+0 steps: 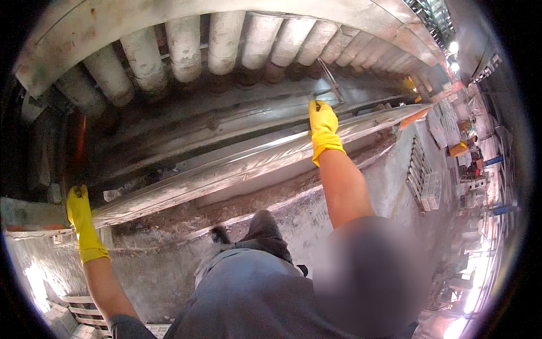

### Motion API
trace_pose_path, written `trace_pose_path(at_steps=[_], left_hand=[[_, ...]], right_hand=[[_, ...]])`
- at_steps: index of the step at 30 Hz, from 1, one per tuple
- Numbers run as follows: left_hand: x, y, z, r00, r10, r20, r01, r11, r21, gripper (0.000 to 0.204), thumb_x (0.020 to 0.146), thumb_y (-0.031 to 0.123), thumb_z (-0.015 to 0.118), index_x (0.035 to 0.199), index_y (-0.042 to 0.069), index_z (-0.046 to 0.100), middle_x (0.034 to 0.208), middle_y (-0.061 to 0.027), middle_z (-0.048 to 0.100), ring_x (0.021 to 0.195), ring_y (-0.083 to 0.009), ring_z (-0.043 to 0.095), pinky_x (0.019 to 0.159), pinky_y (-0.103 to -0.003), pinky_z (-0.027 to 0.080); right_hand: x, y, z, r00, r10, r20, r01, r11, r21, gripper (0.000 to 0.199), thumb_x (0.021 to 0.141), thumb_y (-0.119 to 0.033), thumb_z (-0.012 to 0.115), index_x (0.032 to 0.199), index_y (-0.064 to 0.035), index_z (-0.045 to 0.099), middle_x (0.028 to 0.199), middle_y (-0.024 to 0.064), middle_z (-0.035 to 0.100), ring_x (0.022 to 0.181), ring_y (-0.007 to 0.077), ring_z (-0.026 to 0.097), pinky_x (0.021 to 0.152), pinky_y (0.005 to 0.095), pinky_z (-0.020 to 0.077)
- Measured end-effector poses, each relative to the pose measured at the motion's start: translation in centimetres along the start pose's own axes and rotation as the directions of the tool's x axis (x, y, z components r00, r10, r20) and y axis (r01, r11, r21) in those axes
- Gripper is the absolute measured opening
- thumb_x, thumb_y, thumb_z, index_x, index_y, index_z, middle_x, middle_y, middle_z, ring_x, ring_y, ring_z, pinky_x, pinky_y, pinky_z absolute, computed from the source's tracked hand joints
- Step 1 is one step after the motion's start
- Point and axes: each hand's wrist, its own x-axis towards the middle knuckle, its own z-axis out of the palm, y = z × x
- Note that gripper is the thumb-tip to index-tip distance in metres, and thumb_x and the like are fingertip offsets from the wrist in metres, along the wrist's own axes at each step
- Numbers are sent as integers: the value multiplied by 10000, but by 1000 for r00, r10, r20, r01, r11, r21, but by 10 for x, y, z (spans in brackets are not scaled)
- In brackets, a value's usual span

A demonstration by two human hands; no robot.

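Observation:
My left hand (pixel 83 223), in a yellow rubber glove, is closed by the left end of a long metal rail (pixel 226 172). Whatever its curled fingers hold, if anything, is hidden. Farther right, my right hand (pixel 323 125), gloved the same way, reaches past that rail over a dark, wet-looking trough (pixel 226 110). Its fingers are curled, and what is in them cannot be made out. Just beyond its fingertips stands a thin metal bracket (pixel 334 85), angled upward; whether the hand touches it is unclear.
A row of thick pale rollers (pixel 226 42) lies beyond the trough, under a curved whitish beam (pixel 197 8). Behind me on the right are a slatted pallet (pixel 416 169) and a pale crate (pixel 431 191) on the concrete floor. Another pallet (pixel 84 311) stands lower left.

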Motion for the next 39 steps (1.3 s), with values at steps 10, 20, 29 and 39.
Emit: trace_pose_path(at_steps=[10,20,29,39], left_hand=[[8,-7,-1,1000,-8,18,8,1000,5,517,973,482,653,1277,65,685,1269,-166,716,1166,-370,677,983,-447,524],[21,-12,6,998,-57,16,53,984,170,611,957,542,633,1340,66,656,1336,-209,670,1227,-411,636,1019,-483,501],[23,-15,3,999,32,-10,-31,994,106,706,948,636,591,1347,57,655,1368,-226,642,1260,-437,601,1055,-498,469],[57,-89,39,998,52,45,-59,981,187,735,959,645,560,1344,23,633,1360,-272,623,1242,-468,589,1053,-519,463]], right_hand=[[-17,-6,-8,939,-184,-291,53,912,-406,471,916,-488,605,1015,-58,768,1038,189,757,926,403,682,951,476,492],[7,5,-4,999,-40,-25,29,937,-348,443,927,-447,592,1077,-57,738,1138,232,736,1090,424,701,896,537,543],[6,0,-5,998,-38,-48,19,938,-347,461,948,-473,564,1036,-64,757,1114,235,742,1057,426,713,865,534,555],[-23,-28,-32,991,-33,127,74,940,-332,548,956,-470,538,1131,22,703,1124,298,708,1092,471,667,961,538,506]])
